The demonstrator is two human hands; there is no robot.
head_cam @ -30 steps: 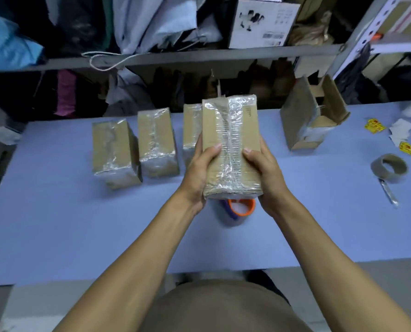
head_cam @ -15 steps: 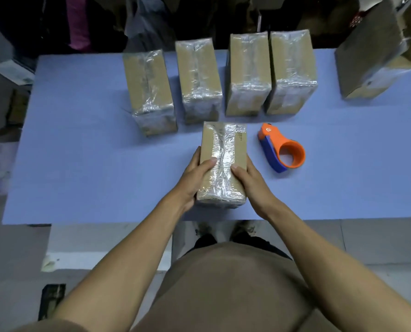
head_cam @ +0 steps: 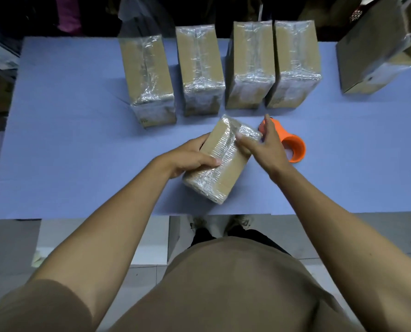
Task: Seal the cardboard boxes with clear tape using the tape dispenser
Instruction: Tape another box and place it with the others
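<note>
Steadying the taped cardboard box at frame centre on the table, left hand clamped on it, right hand loose-fingered, likely reaching next for the orange tape dispenser.

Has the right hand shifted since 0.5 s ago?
Yes. The right hand has left the taped box and moved right toward the orange tape dispenser, which lies where it was below the box row.

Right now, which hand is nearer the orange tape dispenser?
Right. The right hand reaches over the dispenser, fingertips at its front end. The left hand grips the taped box, further left of the dispenser.
</note>
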